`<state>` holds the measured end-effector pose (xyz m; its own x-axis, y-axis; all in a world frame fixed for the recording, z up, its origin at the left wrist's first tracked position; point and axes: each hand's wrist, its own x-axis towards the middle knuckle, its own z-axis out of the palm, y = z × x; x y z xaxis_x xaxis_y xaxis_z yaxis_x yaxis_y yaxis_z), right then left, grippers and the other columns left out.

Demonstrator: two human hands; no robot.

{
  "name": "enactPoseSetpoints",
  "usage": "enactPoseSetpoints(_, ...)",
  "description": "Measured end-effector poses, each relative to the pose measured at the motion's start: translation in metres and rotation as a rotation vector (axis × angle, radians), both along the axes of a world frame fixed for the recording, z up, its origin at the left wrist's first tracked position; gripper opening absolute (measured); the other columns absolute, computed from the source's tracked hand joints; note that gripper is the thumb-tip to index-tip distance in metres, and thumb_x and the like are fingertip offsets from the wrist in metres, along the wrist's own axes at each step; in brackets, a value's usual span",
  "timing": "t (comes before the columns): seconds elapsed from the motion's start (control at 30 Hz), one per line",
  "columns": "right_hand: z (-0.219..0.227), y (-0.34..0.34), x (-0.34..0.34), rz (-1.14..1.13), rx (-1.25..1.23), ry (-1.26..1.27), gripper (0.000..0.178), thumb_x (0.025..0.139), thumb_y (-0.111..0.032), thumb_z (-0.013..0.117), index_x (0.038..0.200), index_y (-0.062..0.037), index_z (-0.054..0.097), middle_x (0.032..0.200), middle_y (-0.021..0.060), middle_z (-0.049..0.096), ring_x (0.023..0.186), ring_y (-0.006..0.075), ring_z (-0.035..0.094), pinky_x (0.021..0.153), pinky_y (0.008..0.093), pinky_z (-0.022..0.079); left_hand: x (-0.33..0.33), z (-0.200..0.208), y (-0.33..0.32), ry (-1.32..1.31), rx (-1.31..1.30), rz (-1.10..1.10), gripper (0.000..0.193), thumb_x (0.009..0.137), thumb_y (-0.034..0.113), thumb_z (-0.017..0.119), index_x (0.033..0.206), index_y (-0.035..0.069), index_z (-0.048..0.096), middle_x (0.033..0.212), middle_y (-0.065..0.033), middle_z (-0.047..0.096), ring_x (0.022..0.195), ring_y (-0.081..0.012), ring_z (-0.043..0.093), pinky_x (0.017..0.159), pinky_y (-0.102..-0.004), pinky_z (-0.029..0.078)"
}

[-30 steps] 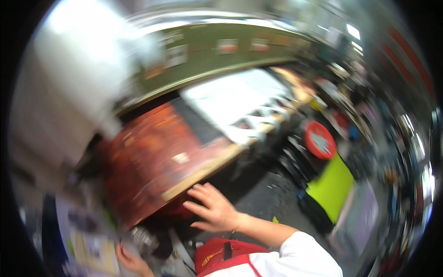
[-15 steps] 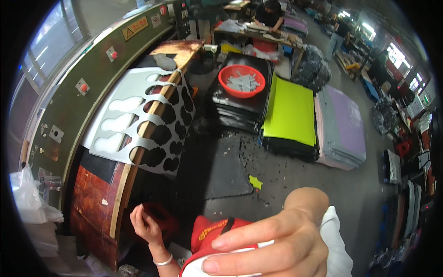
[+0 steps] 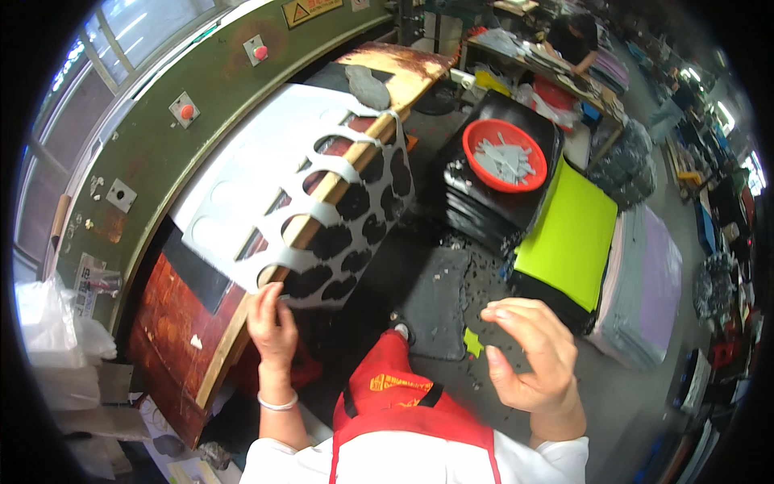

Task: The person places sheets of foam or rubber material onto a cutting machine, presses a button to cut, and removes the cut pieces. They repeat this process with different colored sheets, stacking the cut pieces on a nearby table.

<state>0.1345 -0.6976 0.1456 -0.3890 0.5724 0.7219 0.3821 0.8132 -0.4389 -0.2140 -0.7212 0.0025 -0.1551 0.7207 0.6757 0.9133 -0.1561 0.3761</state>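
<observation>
My left hand (image 3: 272,327), with a white bangle at its wrist, is at the wooden front edge of the worktable (image 3: 173,323). Its loosely bent fingers reach the near lower corner of a pale foam sheet (image 3: 314,211); whether they touch it I cannot tell. Rows of rounded holes run through this sheet, which lies partly on the table and hangs over its edge. Underneath lies a whole white sheet (image 3: 242,149). Out to the right, my right hand (image 3: 536,355) hovers empty above the floor, fingers curved and thumb apart.
Behind the table runs a green machine beam (image 3: 153,161) with red buttons. A red basin (image 3: 506,155) of grey strips stands on a black stack. Yellow-green sheets (image 3: 568,242) and grey-purple sheets (image 3: 641,282) are piled beside it. A person (image 3: 574,40) works at a far table.
My right hand has moved off from in front of my body to the right. My left hand has risen to the sheet's near corner. The whole view has shifted.
</observation>
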Motion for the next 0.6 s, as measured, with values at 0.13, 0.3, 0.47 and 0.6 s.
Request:
enactPoseSetpoints(0.13, -0.042, 0.098, -0.010, 0.035, -0.316, -0.011, 0.035, 0.071, 0.006, 0.063, 0.106, 0.0056, 0.060, 0.090, 0.0167, 0.067, 0.079, 0.0264, 0.066, 0.074, 0.0327, 0.054, -0.057, 0.003, 0.059, -0.038, -0.086, 0.255, 0.036, 0.082, -0.002, 0.058, 0.118, 0.002, 0.056, 0.115, -0.0188, 0.054, 0.108, -0.0361, 0.052, 0.094, -0.0423, 0.041)
enactPoseSetpoints(0.3, -0.115, 0.210, -0.050, -0.108, -0.829, 0.036, 0.031, 0.083, -0.005, 0.063, 0.113, -0.0027, 0.060, 0.092, 0.0124, 0.068, 0.080, 0.0189, 0.067, 0.074, 0.0292, 0.054, -0.105, -0.011, 0.110, -0.061, -0.254, 0.351, 0.041, 0.081, 0.002, 0.061, 0.122, 0.003, 0.055, 0.124, -0.0231, 0.049, 0.116, -0.0392, 0.048, 0.100, -0.0430, 0.038)
enactPoseSetpoints(0.47, -0.159, 0.235, -0.061, 0.035, -1.004, 0.262, 0.030, 0.085, -0.010, 0.063, 0.114, -0.0031, 0.060, 0.087, 0.0100, 0.069, 0.077, 0.0161, 0.067, 0.073, 0.0281, 0.054, -0.161, -0.042, 0.158, -0.276, -0.268, 0.353, 0.042, 0.083, -0.001, 0.058, 0.125, 0.000, 0.052, 0.125, -0.0203, 0.050, 0.115, -0.0360, 0.048, 0.099, -0.0406, 0.037)
enactPoseSetpoints(0.6, -0.170, 0.276, -0.060, -0.063, -1.039, 0.179, 0.030, 0.084, -0.010, 0.061, 0.113, -0.0014, 0.059, 0.083, 0.0119, 0.069, 0.076, 0.0213, 0.069, 0.071, 0.0308, 0.054, -0.203, -0.029, 0.217, -0.115, -0.200, 0.372, 0.048, 0.091, 0.012, 0.056, 0.137, 0.006, 0.043, 0.139, -0.0211, 0.042, 0.123, -0.0363, 0.043, 0.100, -0.0429, 0.037)
